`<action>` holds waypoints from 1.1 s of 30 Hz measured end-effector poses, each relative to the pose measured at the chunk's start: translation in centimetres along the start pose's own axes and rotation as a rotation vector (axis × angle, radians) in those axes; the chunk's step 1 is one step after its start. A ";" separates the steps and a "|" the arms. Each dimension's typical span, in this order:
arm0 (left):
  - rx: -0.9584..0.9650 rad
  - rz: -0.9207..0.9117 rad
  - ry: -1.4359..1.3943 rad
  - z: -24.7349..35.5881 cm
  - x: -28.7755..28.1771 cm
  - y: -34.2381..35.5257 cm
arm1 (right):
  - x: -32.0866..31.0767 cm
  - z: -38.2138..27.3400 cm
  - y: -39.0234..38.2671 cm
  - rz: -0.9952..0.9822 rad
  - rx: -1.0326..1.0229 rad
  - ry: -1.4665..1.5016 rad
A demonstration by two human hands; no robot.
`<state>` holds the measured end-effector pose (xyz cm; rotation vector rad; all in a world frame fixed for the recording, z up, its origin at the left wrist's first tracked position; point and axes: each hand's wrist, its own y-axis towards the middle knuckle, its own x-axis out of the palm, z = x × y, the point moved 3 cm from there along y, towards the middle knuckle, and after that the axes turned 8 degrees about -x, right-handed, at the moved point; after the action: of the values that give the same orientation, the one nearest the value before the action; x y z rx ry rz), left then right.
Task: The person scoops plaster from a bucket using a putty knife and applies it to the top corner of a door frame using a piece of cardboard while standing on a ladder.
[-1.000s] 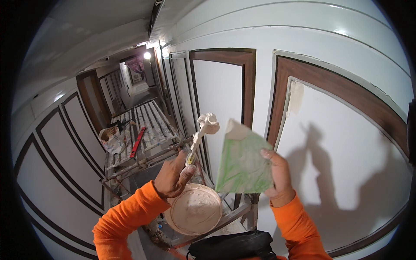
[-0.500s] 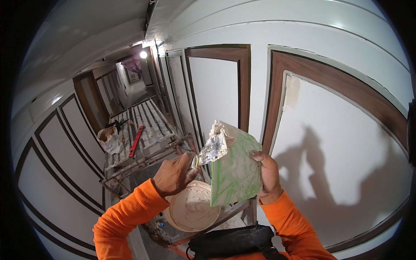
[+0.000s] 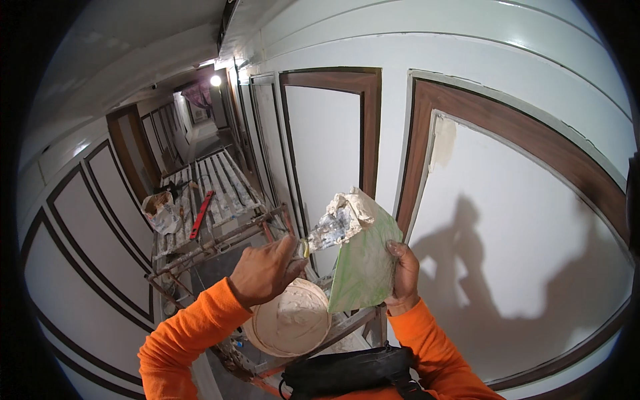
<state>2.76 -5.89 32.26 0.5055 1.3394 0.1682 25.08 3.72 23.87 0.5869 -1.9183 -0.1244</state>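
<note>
My left hand (image 3: 267, 268) is closed round the handle of a putty knife (image 3: 328, 231). Whitish putty (image 3: 352, 208) is heaped on its blade, which lies against the top left edge of a green board. That thin, flat green board (image 3: 367, 263), smeared with pale putty, is gripped at its right edge by my right hand (image 3: 403, 272), thumb on the face toward me. Below my hands stands a round bucket (image 3: 257, 337) with putty inside. To the right is a white wall panel (image 3: 527, 220) in a brown frame, with a beige putty patch near its upper left corner.
A scaffold (image 3: 220, 241) with a slatted platform (image 3: 230, 190) stretches down the corridor. On it lie a red level (image 3: 201, 215) and a white bag (image 3: 160, 212). A black pouch (image 3: 353, 373) hangs at my waist. Framed panels line the left wall (image 3: 87, 267).
The putty knife has shifted a little along the board's top edge, and more putty now shows on its blade. The board has tilted slightly, and the whole view has moved a little.
</note>
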 end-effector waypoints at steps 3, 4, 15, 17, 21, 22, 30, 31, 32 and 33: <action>-0.019 0.065 0.031 -0.9 -0.1 -0.1 | -0.4 0.0 -0.3 0.033 0.003 -0.054; -0.027 0.090 0.045 -1.2 -0.1 0.0 | -0.6 0.0 -0.6 0.063 -0.006 -0.088; -0.530 0.031 -0.861 -7.2 -2.3 -7.7 | -4.7 -10.7 -2.1 0.359 -0.274 -0.465; -0.621 0.211 -1.157 -7.9 -0.9 -11.1 | -5.8 -12.8 -2.9 0.445 -0.359 -0.601; -0.728 0.187 -1.068 -11.9 0.6 -17.1 | -7.0 -15.3 -5.2 0.522 -0.461 -0.635; -0.735 0.161 -1.065 -11.6 0.5 -17.5 | -7.8 -15.9 -5.7 0.533 -0.476 -0.623; -1.006 0.104 -1.223 -23.0 6.5 -21.4 | -7.2 -21.5 -14.1 0.749 -0.830 -0.718; -0.977 0.061 -1.221 -23.3 7.1 -20.0 | -5.5 -22.6 -16.2 0.777 -0.927 -0.781; -0.951 0.019 -1.223 -23.5 7.9 -18.7 | -4.3 -23.8 -18.1 0.804 -1.020 -0.849; -0.926 -0.022 -1.224 -23.5 8.6 -17.4 | -3.8 -24.9 -20.1 0.881 -1.123 -0.916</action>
<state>-20.66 -11.81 13.61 -0.2247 -0.0092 0.3563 55.19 -7.62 24.13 -1.2450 -2.3289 -0.9250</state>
